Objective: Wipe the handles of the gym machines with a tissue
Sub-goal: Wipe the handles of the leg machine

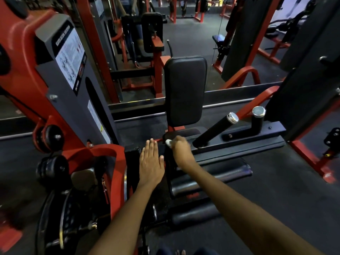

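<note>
Tissue [168, 142] sits clenched in the right grip [181, 151], pressed against a black machine part; the left grip [150, 161] lies released, flat, fingers extended, just beside it.

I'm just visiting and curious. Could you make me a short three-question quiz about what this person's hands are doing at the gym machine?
1. Which hand holds the tissue?
2. True or false: the left hand is clenched around a handle.
3. The two black handles right of the seat end in caps of: A) red plastic, B) shiny metal, C) blue rubber.

Key
1. The right hand.
2. False; it lies flat with fingers straight.
3. B.
</note>
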{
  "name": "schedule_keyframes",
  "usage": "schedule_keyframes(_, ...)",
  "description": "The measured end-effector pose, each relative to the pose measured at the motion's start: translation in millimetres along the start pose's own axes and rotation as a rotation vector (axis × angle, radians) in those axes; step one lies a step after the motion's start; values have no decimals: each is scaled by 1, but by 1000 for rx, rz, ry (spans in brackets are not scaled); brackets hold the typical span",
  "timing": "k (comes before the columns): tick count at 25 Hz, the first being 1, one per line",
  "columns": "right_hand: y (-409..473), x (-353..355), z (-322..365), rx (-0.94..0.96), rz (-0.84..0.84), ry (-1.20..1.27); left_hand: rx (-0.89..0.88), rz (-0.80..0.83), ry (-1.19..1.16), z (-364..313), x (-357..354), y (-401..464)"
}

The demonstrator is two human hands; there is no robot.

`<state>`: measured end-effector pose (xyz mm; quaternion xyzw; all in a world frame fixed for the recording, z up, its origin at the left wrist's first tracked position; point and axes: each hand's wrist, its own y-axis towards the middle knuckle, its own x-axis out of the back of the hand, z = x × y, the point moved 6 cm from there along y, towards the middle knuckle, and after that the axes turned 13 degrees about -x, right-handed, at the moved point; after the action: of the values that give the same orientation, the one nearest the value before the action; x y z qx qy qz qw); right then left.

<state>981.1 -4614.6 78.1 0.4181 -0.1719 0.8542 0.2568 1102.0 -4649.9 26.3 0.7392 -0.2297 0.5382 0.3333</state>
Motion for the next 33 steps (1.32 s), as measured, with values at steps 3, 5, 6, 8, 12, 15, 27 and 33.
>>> schedule_keyframes(3,-19,-5,-18,260,-115,-143,-11,29,-12,-1,1,-1)
schedule_keyframes(5,-12,9,-33,182,-265,-203,6,40,4,-1,-1,0)
schedule_keyframes(6,-10,8,-31,79,-245,-162,20,48,19,-1,-2,1)
schedule_keyframes(8,-15,-3,-6,55,-126,-58,34,64,48,-1,-3,2)
schedule_keyframes(12,-25,-5,-9,266,-187,-100,-5,66,16,1,-2,1)
schedule_keyframes(15,-35,21,-56,172,-333,-96,45,38,-10,-4,-1,1)
schedule_keyframes(27,-47,224,-155,-181,-883,330,-370,-377,-479,-180,38,75)
schedule_keyframes(33,-2,248,-152,-101,-773,445,-442,-371,-337,-235,47,105)
